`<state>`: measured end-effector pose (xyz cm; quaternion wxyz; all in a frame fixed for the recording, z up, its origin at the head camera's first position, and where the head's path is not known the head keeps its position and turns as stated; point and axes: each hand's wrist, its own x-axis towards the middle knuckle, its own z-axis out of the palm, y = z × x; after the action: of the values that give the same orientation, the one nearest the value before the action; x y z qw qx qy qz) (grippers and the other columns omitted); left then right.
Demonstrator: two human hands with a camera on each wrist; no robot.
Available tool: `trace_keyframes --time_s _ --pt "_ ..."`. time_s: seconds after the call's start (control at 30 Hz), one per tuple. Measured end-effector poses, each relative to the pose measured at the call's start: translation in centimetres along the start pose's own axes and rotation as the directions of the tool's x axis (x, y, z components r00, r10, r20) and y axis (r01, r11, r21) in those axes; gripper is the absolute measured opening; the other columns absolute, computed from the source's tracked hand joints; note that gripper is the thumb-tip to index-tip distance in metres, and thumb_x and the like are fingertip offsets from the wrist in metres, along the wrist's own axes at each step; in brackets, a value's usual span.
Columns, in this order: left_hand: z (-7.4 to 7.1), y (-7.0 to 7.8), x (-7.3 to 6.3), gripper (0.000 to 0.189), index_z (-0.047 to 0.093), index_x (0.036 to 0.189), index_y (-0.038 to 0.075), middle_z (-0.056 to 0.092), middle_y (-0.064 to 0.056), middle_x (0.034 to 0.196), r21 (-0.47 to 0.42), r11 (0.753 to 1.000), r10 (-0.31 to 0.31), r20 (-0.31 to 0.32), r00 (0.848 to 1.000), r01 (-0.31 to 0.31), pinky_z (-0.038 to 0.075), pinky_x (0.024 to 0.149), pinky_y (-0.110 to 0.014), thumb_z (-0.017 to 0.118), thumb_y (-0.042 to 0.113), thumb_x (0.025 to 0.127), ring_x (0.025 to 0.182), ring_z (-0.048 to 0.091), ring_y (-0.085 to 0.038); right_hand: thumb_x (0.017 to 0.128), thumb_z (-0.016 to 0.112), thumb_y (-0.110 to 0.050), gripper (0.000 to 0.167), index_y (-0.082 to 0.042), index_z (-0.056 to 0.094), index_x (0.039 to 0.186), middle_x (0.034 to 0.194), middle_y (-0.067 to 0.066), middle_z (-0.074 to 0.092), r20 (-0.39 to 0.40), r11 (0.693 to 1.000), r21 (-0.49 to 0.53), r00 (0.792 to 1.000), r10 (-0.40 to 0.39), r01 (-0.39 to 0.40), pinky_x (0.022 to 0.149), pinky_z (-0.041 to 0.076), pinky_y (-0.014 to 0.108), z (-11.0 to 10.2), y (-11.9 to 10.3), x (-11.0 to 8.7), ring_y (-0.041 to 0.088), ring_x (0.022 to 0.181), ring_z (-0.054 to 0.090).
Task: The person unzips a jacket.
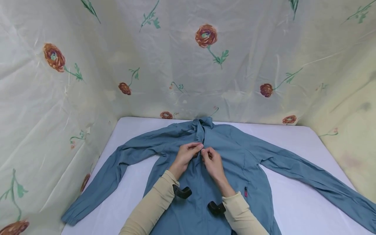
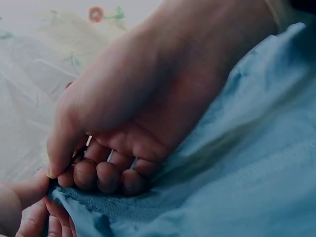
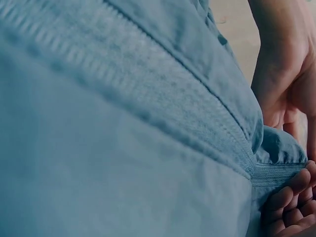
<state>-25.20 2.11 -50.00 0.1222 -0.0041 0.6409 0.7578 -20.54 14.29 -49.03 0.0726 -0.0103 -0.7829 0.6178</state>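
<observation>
A blue-grey zip jacket [image 1: 229,147] lies spread front up, with its collar at the far side and both sleeves stretched outward. At its upper chest my two hands meet over the front zipper [image 3: 197,123]. My left hand [image 1: 185,156] pinches the zipper between thumb and forefinger; in the left wrist view a thin dark piece [image 2: 79,154], perhaps the zip pull, runs under that thumb. My right hand [image 1: 212,162] pinches the cloth edge close beside it, fingers curled. The right wrist view shows zipper tape running down to the fingertips [image 3: 281,197]. The exact grip point is partly hidden.
A white table [image 1: 293,186] carries the jacket. Floral-patterned curtain sheets [image 1: 243,71] stand behind and on both sides. A small red zip tab [image 1: 245,192] shows on the jacket's right side. Black mounts [image 1: 182,192] sit at both wrists over beige sleeves [image 1: 152,202].
</observation>
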Motion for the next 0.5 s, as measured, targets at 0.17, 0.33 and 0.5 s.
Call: trace_keyframes --time_s 0.17,0.33,0.5 --pt "0.1 -0.9 0.6 0.034 0.066 0.115 0.002 0.071 -0.002 0.094 -0.053 0.999 -0.003 -0.031 1.0 0.001 0.053 0.073 -0.022 0.069 0.022 0.087 0.076 0.063 -0.004 0.098 0.052 -0.021 0.028 0.0 0.058 0.081 0.062 0.002 0.047 -0.021 1.0 -0.019 1.0 -0.013 0.013 0.048 0.037 0.022 0.4 1.3 0.4 0.007 0.048 0.041" --pt "0.3 -1.2 1.0 0.033 0.069 0.11 0.006 0.073 -0.006 0.097 -0.014 0.999 0.028 -0.09 0.996 -0.029 0.052 0.07 -0.021 0.072 0.025 0.084 0.074 0.063 -0.003 0.099 0.051 -0.022 0.028 -0.001 0.059 0.083 0.065 0.003 0.049 -0.03 0.999 -0.042 1.0 -0.003 0.002 0.05 0.038 0.023 0.4 1.2 0.5 0.009 0.051 0.043" --pt "0.3 -0.9 1.3 0.032 0.07 0.108 0.006 0.073 -0.008 0.097 -0.007 0.998 0.053 -0.128 0.99 -0.054 0.05 0.067 -0.019 0.074 0.026 0.083 0.073 0.062 -0.003 0.098 0.052 -0.022 0.027 -0.001 0.059 0.083 0.064 0.002 0.049 -0.038 0.999 -0.049 0.999 -0.004 0.002 0.049 0.037 0.023 0.6 1.0 0.5 0.009 0.05 0.043"
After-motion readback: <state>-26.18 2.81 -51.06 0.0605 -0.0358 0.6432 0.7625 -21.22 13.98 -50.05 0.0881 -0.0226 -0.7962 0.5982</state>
